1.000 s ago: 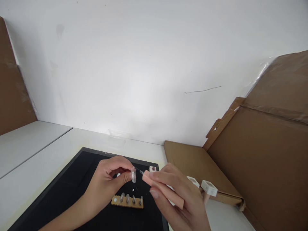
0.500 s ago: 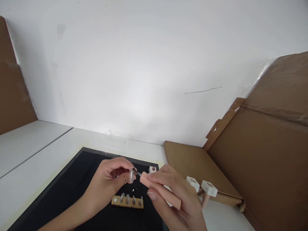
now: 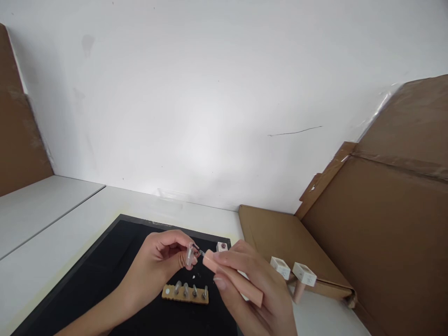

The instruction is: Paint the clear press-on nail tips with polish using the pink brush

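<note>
My left hand (image 3: 164, 256) pinches a clear false nail (image 3: 190, 255) between thumb and fingers. In my right hand (image 3: 257, 284) is a nail polish brush, gripped by its long peach cap (image 3: 234, 276). The dark brush tip (image 3: 200, 251) points left and meets or nearly meets the false nail; exact contact is hard to see. Below the hands lies a tan nail holder strip (image 3: 191, 298) with several clear false nails standing on it and a white dot at its left end. A white open bottle (image 3: 221, 246) with a dark mouth stands just behind my right hand.
A black mat (image 3: 115, 252) covers the white table (image 3: 77, 210). Right of my hand, two white square bottles (image 3: 304, 274) with peach caps stand near a flat cardboard box (image 3: 276, 228). Tall cardboard (image 3: 392, 210) rises on the right; a white wall stands behind.
My left hand and the false nail have shifted or turned very slightly. My right hand keeps the brush at almost the same spot, and nothing on the table has moved.
</note>
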Demonstrator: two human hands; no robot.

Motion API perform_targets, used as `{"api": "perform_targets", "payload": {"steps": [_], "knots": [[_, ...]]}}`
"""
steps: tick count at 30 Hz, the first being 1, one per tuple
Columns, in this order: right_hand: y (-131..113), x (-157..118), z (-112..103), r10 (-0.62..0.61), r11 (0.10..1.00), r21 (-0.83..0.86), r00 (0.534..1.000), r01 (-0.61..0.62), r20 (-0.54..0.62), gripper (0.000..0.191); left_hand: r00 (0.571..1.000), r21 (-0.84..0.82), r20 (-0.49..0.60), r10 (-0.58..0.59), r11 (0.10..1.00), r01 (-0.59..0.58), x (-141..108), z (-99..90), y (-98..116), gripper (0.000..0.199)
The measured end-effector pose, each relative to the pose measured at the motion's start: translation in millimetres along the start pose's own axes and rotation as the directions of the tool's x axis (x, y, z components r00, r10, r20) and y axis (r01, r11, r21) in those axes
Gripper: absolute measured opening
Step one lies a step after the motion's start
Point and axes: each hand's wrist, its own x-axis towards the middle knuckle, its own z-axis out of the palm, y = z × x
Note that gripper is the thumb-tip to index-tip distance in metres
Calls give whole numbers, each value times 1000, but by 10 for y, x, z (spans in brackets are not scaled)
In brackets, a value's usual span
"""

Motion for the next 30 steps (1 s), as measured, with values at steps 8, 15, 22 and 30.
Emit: {"api": "perform_targets", "payload": {"steps": [8,15,22,30], "knots": [[-54,41,31,-41,996,79,993,33,109,24,999,-3,-15,-30,1000,30,20,13,32,5],[-10,0,13,-22,995,102,1000,20,15,24,999,5,-27,-42,999,43,24,12,27,9],[-18,9,34,-35,999,6,997,35,68,21,1000,21,-6,-24,999,24,7,6,13,7],[-48,33,14,-32,996,91,988,19,150,24,999,4,-15,-47,999,47,11,16,49,6]]}}
